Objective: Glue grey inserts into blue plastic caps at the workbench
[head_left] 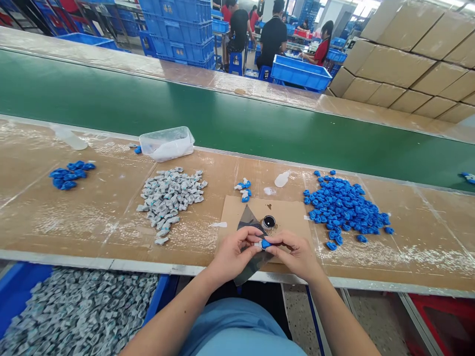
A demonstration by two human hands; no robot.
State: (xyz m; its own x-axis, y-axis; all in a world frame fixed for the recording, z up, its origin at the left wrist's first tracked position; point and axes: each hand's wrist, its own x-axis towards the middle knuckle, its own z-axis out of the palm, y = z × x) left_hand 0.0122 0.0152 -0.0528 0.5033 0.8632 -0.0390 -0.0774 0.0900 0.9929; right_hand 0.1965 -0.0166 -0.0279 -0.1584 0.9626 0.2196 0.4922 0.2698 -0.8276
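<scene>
Above the front of a cardboard sheet (297, 211), my two hands meet at the fingertips. My left hand (232, 253) pinches a small grey-white plastic piece (257, 244). A small blue piece (265, 244) is pinched in my right hand (300, 256), right against the grey-white one; whether they are joined I cannot tell. Beneath the hands lies a dark, thin pointed sheet (248, 267). Just beyond the fingers stands a small round pot (268, 222) with black contents. Several blue-and-white pieces (244, 189) lie past the cardboard's far edge.
Loose grey pieces (172, 195) are heaped at left, blue pieces (343, 205) at right. A clear plastic tub (166, 143) and a white bottle (282, 179) stand toward the green conveyor belt (237, 116). Below left, a blue bin (22, 284) holds grey pieces. People sit beyond.
</scene>
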